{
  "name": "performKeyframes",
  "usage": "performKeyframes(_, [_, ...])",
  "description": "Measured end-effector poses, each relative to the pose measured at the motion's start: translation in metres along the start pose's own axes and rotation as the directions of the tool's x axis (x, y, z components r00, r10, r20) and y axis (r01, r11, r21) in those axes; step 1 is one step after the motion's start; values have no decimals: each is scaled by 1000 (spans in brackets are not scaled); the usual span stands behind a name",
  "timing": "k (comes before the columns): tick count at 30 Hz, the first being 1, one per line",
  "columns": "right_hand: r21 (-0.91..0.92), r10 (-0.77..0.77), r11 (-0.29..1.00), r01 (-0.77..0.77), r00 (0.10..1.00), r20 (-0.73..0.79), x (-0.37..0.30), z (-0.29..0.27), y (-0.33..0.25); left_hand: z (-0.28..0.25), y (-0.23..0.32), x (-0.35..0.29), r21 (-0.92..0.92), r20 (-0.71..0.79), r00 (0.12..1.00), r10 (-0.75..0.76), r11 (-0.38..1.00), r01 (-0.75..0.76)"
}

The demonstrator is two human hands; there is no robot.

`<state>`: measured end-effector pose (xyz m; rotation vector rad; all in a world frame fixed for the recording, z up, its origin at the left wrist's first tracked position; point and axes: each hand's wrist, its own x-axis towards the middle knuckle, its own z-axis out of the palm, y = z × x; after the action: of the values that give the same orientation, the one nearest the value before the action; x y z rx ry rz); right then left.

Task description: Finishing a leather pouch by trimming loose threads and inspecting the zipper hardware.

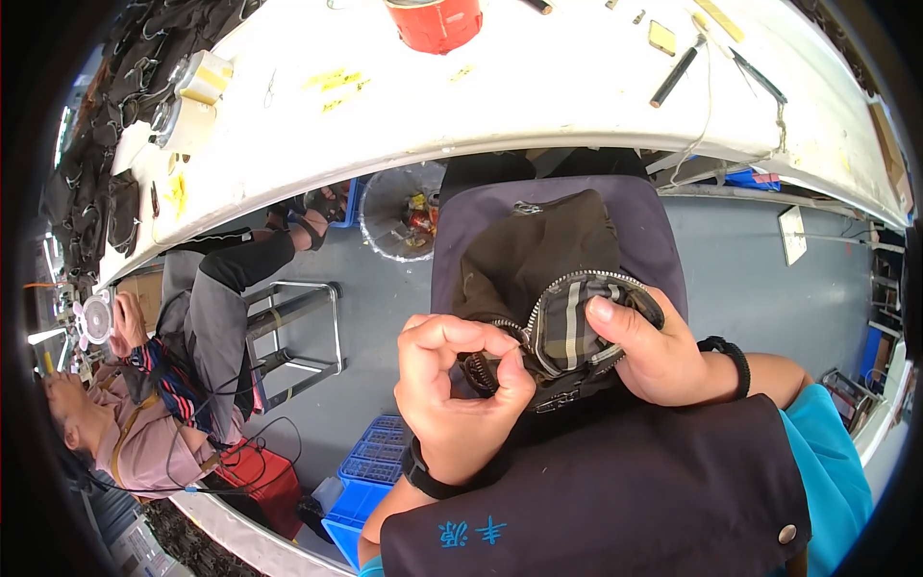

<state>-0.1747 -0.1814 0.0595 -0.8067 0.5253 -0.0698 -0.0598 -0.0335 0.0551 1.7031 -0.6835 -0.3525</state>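
Observation:
A dark olive zippered cloth pouch [524,245] lies across my lap on a dark apron [663,462]. Its mouth is spread near me, and a plaid lining [567,332] shows inside the curved metal zipper [574,277]. My right hand [668,361] grips the pouch's right edge, the thumb on the lining and the fingers hidden beneath. At the left end of the zipper, my left hand [447,394] is closed with thumb and forefinger tips together. Whatever is between those fingertips is too small to make out. A zipper pull [558,401] hangs below the mouth.
Ahead runs a white table [413,115] with a red tub [437,24], a black-handled tool [678,75] and cords. Below it stands a clear waste bin [385,216]. At left, another person [159,423] sits near a metal stool [303,332]; blue crates [370,471] stand nearer.

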Motion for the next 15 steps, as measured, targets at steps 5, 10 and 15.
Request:
performKeyframes(5, [-6, 13, 1000, -13, 1000, -16, 3, -3, 2, -7, 2, 7, -284, 69, 980, -189, 938, 201])
performKeyframes(10, [81, 6, 997, -4, 1000, -28, 9, 3, 1, -28, -2, 18, -486, 183, 935, -302, 799, 354])
performKeyframes(15, [125, -21, 992, 30, 997, -68, 9, 2, 2, -39, -11, 30, -588, 150, 930, -335, 726, 356])
